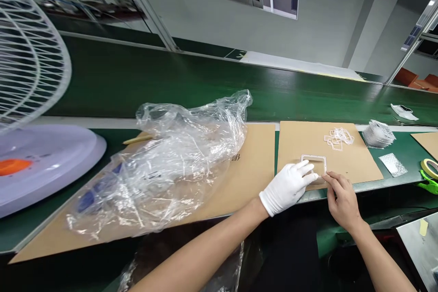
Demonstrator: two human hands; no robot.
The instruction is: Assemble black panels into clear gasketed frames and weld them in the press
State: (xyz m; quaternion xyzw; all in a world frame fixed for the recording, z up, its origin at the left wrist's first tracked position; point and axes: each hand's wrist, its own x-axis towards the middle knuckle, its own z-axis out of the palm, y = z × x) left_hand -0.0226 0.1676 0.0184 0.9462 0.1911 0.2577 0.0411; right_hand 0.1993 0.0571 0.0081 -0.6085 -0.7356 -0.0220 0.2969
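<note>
A thin, pale rectangular frame [314, 157] lies on the brown cardboard sheet [294, 139], near its front edge. My left hand [289, 187], in a white glove, rests over the lower left of this frame with its fingers stretched out. From the right, my bare right hand [342, 200] touches the lower right corner with an extended index finger; its thumb is apart. Part of the frame is hidden under the gloved fingers. Behind it on the same cardboard sits a loose pile of white frame-shaped strips [338, 138].
Crumpled clear plastic [178, 159] covers another cardboard sheet [256, 159] on the left, beside a lilac fan [51, 159]. To the right are a stack of clear pieces [378, 134], a silvery flat piece [393, 164], yellow tape [427, 164] and green-handled scissors [427, 185]. A green conveyor [273, 96] runs behind.
</note>
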